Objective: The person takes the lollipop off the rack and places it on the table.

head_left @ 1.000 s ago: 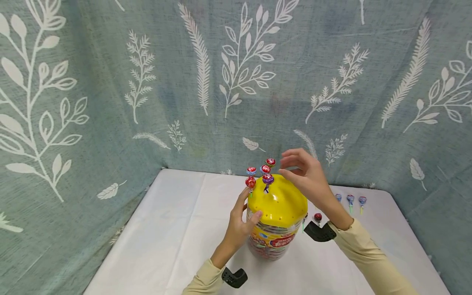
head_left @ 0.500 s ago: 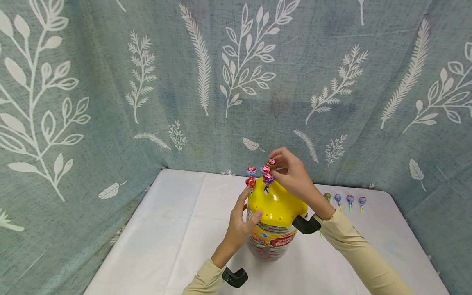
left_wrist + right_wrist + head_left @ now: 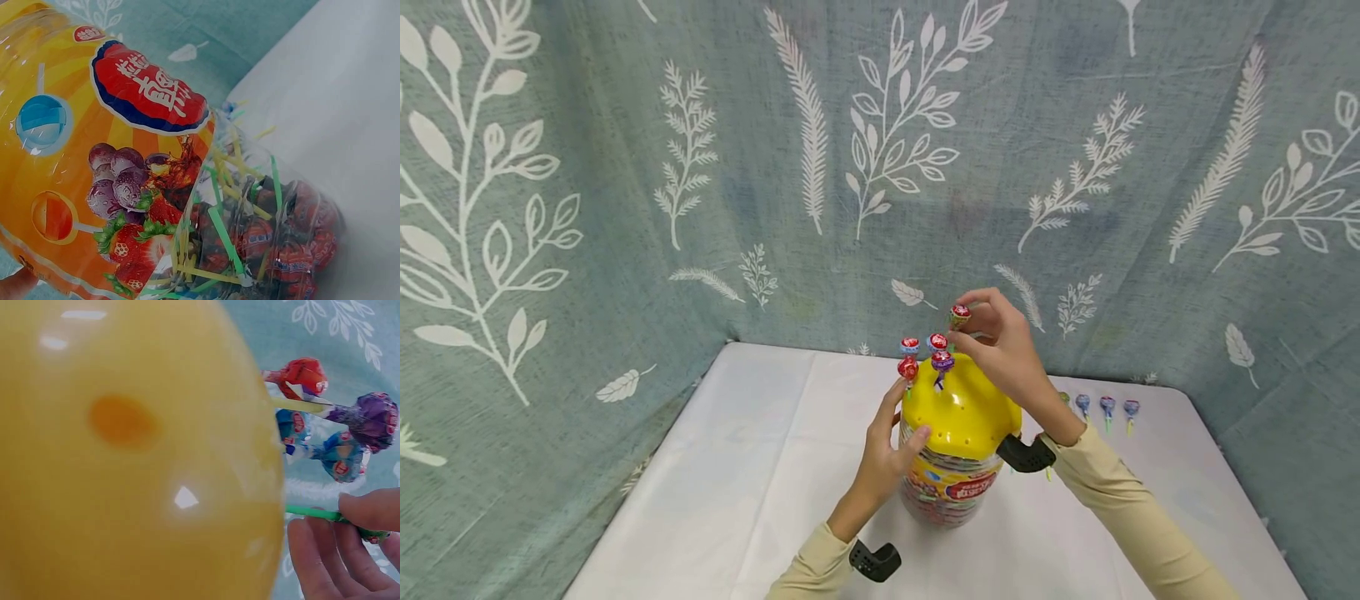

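Observation:
A clear lollipop jar (image 3: 951, 492) with a yellow domed lid (image 3: 962, 417) stands on the table; small holes dot the lid. My left hand (image 3: 883, 458) holds the lid's left side, thumb in front and fingers round behind. With my right hand (image 3: 1003, 346) I pinch a green-wrapped lollipop (image 3: 959, 315) at the lid's far side; its green stick (image 3: 312, 512) reaches the lid's edge in the right wrist view. Beside it several lollipops stand upright in the lid, including a purple one (image 3: 374, 420) and a red one (image 3: 303, 378).
More lollipops, including a blue-wrapped one (image 3: 1107, 406), lie in a row at the table's back right, partly hidden by my right arm. Many wrapped lollipops (image 3: 250, 244) with coloured sticks fill the jar. A leaf-patterned curtain (image 3: 850, 167) hangs behind the white-covered table (image 3: 760, 467).
My right hand has come left to the lid, taken hold of the green-wrapped lollipop and raised it slightly. My left hand stays on the lid.

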### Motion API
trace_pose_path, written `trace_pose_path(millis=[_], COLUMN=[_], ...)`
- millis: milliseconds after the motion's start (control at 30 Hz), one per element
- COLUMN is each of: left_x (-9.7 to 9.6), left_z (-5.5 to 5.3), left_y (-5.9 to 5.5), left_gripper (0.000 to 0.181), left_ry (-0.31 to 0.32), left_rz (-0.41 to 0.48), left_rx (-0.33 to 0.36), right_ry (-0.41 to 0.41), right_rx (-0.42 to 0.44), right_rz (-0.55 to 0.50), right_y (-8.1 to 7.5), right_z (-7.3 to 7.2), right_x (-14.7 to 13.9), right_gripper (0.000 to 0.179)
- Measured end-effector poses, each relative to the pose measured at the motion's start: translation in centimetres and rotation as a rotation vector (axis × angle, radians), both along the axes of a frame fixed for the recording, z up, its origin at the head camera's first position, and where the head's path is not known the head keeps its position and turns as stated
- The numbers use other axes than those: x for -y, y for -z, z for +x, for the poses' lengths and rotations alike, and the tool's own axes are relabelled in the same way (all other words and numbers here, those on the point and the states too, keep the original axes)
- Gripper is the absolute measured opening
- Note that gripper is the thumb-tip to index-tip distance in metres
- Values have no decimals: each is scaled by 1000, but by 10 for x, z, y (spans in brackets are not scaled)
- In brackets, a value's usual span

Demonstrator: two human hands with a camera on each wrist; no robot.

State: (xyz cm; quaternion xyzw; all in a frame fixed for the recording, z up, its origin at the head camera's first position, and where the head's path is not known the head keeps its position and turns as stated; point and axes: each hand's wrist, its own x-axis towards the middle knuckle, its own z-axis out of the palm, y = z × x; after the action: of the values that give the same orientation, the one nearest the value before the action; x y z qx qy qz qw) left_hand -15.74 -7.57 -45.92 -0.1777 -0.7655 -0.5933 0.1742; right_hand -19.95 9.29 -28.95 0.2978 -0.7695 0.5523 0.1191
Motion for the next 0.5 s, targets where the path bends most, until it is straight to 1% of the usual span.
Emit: trace_pose_path(millis=[200,500], left_x=[0,-1], left_z=[0,1], left_y=[0,0], left_gripper=[65,65], left_ry=[-1,2], left_rz=[8,6], left_rx=[-11,-4], right_ry=[-3,10], right_rx=[-15,-45], right_rz=[-45,-55], right_y=[-2,-2], right_z=[3,7], right_x=[-7,-23], right_gripper=[36,38])
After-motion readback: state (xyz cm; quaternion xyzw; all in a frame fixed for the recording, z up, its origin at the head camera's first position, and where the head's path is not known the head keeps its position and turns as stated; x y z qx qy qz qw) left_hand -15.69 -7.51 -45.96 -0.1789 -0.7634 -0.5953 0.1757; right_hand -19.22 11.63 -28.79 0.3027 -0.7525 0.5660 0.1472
